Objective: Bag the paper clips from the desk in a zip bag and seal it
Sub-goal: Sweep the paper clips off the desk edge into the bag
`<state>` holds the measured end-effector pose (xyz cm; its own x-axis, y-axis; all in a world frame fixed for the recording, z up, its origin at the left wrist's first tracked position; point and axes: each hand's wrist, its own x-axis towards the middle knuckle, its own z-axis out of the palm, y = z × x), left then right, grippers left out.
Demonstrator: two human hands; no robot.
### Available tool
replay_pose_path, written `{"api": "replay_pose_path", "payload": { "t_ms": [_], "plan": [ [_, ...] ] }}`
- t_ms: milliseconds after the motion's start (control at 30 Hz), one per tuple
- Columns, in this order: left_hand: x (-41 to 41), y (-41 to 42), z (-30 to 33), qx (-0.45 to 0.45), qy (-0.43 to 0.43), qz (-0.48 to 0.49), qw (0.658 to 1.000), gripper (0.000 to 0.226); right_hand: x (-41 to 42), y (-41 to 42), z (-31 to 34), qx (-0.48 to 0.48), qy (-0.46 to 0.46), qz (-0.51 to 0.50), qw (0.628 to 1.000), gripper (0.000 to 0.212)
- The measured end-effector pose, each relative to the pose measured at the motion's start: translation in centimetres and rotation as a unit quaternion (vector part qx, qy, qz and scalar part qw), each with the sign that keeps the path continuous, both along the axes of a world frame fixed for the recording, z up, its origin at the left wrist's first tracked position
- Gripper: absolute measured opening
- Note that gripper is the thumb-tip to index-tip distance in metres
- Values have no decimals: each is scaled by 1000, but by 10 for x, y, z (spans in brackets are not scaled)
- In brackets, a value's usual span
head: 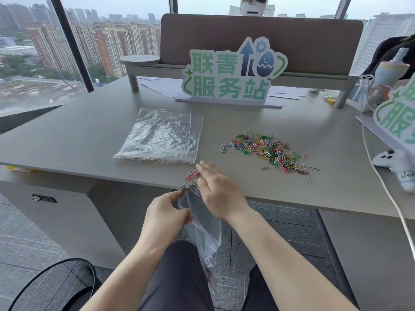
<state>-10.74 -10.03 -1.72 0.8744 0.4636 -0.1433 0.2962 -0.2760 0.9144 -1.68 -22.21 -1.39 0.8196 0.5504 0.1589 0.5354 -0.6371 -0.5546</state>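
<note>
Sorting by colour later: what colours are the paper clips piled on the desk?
Mixed: green, red, pink, yellow, blue and silver paper clips, clearest in the head view.

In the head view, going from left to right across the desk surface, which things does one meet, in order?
Stack of clear zip bags → pile of coloured paper clips → white game controller. The green sign at the back spans the first two, so I leave it out.
</note>
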Motion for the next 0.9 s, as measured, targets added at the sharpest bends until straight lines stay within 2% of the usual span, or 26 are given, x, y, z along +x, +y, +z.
{"api": "replay_pose_path", "payload": {
  "t_ms": [200,500,800,900],
  "plan": [
    [0,4,-1,-1,0,-2,1000,61,21,19,7,-49,17,87,995,50],
    [2,10,0,31,-5,-11,999,65,4,17,0,-82,-40,114,989,47],
    [1,9,4,36,-6,-9,999,62,-17,-1,-9,-27,-76,119,990,48],
    [0,7,4,30,-5,-7,1000,62,-24,-9,-7,62,-57,106,991,46]
  ]
}}
